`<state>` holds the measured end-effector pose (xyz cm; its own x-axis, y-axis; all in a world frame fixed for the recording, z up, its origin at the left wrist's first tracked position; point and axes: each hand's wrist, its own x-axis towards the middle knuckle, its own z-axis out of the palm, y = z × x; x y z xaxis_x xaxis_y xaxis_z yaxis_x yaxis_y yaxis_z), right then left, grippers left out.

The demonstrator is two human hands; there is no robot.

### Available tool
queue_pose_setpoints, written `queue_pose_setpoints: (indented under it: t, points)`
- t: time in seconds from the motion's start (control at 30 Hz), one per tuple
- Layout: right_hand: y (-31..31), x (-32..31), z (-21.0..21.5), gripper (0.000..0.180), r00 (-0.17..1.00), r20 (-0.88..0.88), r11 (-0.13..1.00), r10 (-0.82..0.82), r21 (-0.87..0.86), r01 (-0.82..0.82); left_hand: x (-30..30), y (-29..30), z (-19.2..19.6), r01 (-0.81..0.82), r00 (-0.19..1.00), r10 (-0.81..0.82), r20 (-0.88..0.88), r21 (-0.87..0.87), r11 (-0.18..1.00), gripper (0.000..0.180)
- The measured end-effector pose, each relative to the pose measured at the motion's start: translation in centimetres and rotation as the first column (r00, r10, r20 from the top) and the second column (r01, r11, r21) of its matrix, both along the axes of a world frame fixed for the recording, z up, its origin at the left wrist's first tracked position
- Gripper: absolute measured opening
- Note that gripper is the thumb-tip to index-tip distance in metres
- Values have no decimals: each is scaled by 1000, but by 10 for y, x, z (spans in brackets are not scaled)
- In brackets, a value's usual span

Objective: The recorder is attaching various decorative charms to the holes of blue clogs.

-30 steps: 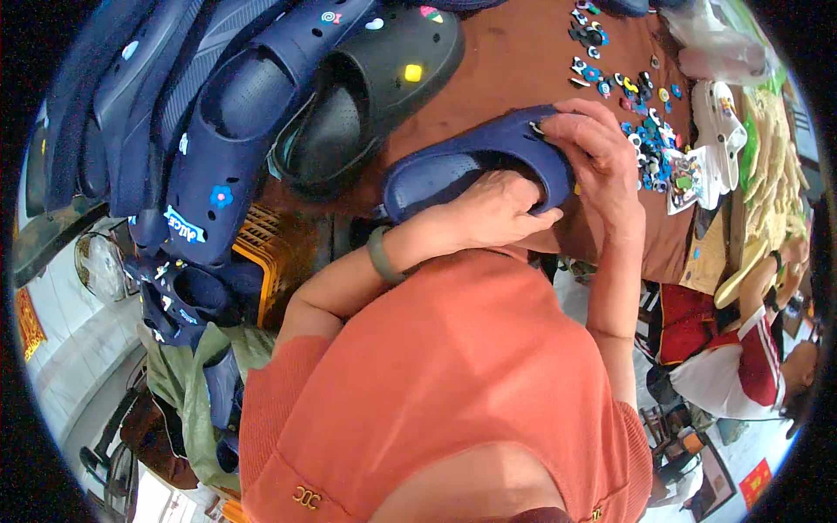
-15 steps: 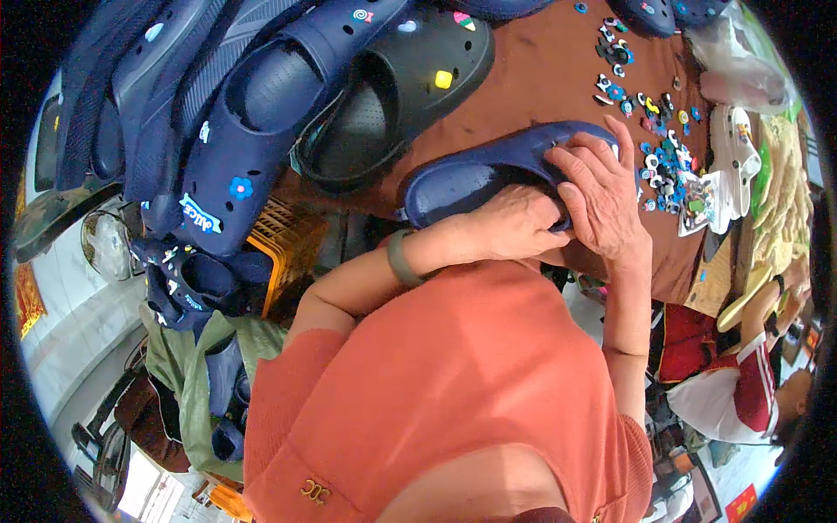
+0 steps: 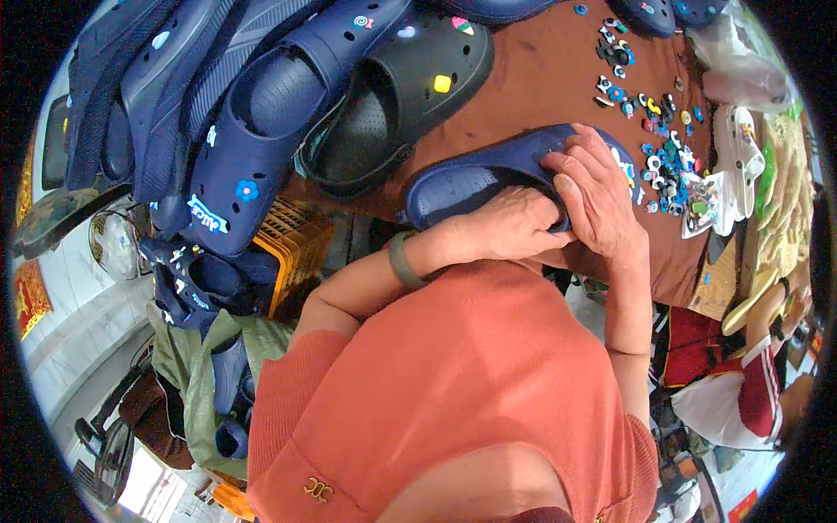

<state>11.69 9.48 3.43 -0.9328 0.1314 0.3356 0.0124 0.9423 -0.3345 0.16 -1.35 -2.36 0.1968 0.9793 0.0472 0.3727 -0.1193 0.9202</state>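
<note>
A navy blue clog (image 3: 462, 179) lies on its sole on the brown cloth, toe to the right. My left hand (image 3: 510, 225), with a grey-green band on the wrist, has its fingers tucked into the foot opening, their tips hidden. Over the top of the toe part bends my right hand (image 3: 595, 196), fingers curled onto the upper and thumb near the opening's edge. A white and blue shoe charm (image 3: 624, 167) shows on the toe, just right of that hand. Beyond the toe, loose shoe charms (image 3: 670, 166) in many colours are scattered on the cloth.
At the back left are a black clog (image 3: 357, 131) and several navy clogs (image 3: 279, 91), some bearing charms. An orange crate (image 3: 296, 240) stands below them. On the right are a white clog (image 3: 739, 166), a clear bag (image 3: 741, 74) and another person's arm (image 3: 763, 322).
My right hand's raised finger has come down and bent over the clog, uncovering the charm on the toe. The left hand stays inside the opening. The whole view has shifted slightly.
</note>
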Motion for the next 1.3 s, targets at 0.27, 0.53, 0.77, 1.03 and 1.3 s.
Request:
queue_pose_setpoints:
  t: [0.27,0.53,0.77,1.03,1.3]
  points:
    - [19,3,-4,15,974,67,952,-218,-206,227,0,2,14,-119,827,163,537,-116,986,36]
    - [39,4,0,19,942,263,850,-210,-427,308,-1,3,3,-68,631,265,729,-288,955,25]
    - [34,4,13,20,969,204,985,-137,-74,155,-5,6,-4,-60,730,236,641,-284,957,25]
    - [25,1,46,23,879,465,976,101,125,-178,10,0,-24,-181,811,270,519,-217,959,38]
    - [18,0,33,27,855,518,962,28,219,-164,1,-2,-20,-76,887,194,419,-281,957,22]
